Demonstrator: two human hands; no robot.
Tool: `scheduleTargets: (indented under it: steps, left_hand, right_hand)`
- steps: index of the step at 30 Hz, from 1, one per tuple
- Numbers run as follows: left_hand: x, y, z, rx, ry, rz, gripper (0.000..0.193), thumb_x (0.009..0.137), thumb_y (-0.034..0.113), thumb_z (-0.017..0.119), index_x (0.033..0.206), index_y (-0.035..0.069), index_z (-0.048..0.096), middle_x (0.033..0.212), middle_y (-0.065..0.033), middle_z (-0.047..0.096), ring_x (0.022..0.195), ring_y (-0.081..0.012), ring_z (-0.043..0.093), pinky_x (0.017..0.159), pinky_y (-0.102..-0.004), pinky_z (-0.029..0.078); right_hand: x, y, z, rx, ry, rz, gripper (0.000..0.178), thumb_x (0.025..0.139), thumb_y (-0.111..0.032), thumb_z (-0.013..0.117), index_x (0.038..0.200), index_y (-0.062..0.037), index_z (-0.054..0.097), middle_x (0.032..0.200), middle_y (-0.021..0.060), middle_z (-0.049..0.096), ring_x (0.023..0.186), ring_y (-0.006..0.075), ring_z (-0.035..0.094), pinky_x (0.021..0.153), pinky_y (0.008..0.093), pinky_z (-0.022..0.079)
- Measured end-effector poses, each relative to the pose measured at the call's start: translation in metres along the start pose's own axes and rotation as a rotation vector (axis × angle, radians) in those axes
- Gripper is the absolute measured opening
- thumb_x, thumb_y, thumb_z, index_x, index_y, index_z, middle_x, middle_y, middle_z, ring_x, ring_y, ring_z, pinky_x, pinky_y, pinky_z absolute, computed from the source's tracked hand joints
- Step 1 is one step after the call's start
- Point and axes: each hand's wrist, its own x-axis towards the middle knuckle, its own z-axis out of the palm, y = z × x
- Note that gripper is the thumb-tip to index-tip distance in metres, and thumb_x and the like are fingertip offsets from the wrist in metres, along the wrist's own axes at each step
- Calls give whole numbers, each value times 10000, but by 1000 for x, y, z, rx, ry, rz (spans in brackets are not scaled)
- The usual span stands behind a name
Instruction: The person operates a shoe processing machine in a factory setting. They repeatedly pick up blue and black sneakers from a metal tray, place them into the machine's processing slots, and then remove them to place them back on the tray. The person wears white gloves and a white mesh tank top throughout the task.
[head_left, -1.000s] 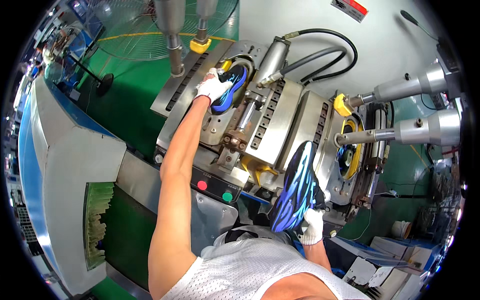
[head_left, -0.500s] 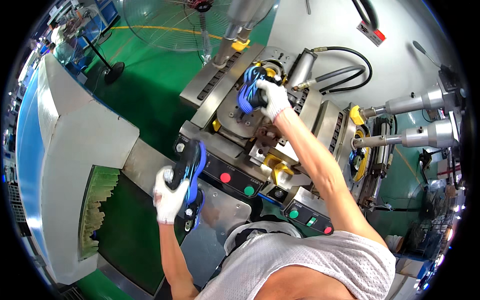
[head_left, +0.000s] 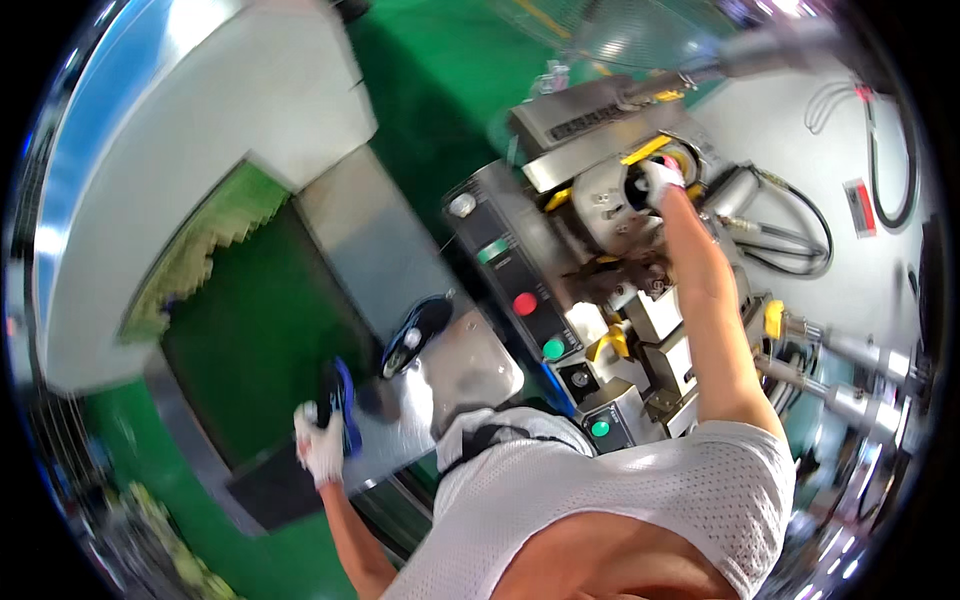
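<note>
My left hand (head_left: 320,447), in a white glove, is closed on a black shoe with a blue sole (head_left: 349,410). It holds the shoe over the near end of the dark green conveyor belt (head_left: 260,350). A second black and blue shoe (head_left: 418,335) lies on the metal plate (head_left: 480,375) to its right. My gloved right hand (head_left: 662,182) reaches to the far part of the machine, beside a round metal plate (head_left: 602,205). Its fingers are curled at a dark rounded thing (head_left: 637,188); blur hides what that is.
A control panel (head_left: 510,275) with red and green buttons runs along the machine's near left side. The grey housing (head_left: 190,130) with a ragged green strip curtain (head_left: 215,235) stands over the belt. Black hoses (head_left: 800,235) curve at the right. A fan (head_left: 620,40) stands beyond.
The view has swung, shifting the machine rightward. My left hand has carried its shoe left and nearer, to the belt. The blue shoe at my right hand no longer shows.
</note>
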Motion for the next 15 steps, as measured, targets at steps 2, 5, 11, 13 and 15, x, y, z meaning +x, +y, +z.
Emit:
scheduleTargets:
  steps: [2,5,11,13,15]
  left_hand:
    - [26,-8,16,7,14,51,604,776,306,770,1285,54,564,1177,-127,685,1084,-300,667,943,-400,507]
    - [69,-1,46,-86,-20,98,589,759,274,799,1252,39,579,1148,-137,677,1070,-292,661,944,-393,504]
    - [124,60,122,33,-137,453,616,776,286,800,1291,69,541,1238,-192,635,1117,-389,631,926,-463,501]
    - [125,65,157,-38,-205,582,597,776,290,791,1266,67,531,1224,-209,621,1094,-408,627,902,-482,507]
    - [118,75,169,0,-235,728,564,764,251,795,1232,72,537,1163,-205,615,1055,-410,624,885,-483,509]
  right_hand:
    - [-8,9,-15,474,-1,295,345,887,-265,681,1137,-30,646,1049,111,677,933,223,649,829,394,538]
    - [-111,-60,-9,165,107,-86,453,904,-300,675,1222,15,602,1103,155,675,973,248,635,897,399,509]
    - [-386,-70,50,-140,44,-363,719,898,-196,694,1489,37,356,1497,236,437,1382,321,444,1148,385,346]
    - [-428,-37,66,-187,-88,-344,801,860,-157,720,1517,35,303,1554,276,338,1457,359,342,1189,404,292]
    - [-454,20,89,-158,-122,-343,842,827,-153,742,1514,44,298,1552,305,309,1467,403,301,1201,426,269]
